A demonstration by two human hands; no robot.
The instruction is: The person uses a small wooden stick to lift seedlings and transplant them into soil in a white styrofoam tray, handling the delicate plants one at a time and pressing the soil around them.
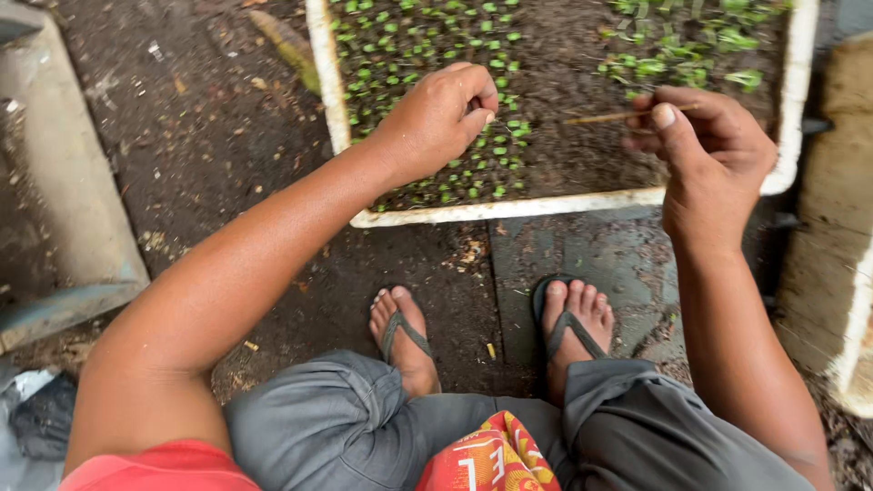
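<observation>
Seedling tray (509, 209): thin stick (605, 116) pinched in right hand (714, 150).

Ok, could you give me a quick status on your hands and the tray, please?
Left hand fisted over seedlings. Right hand pinching stick. Tray unobstructed.

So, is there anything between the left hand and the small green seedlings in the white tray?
Nothing visible stands between them. The left hand is closed in a loose fist right over the seedlings inside the white tray. The right hand holds a thin stick further right, apart from it.
</observation>
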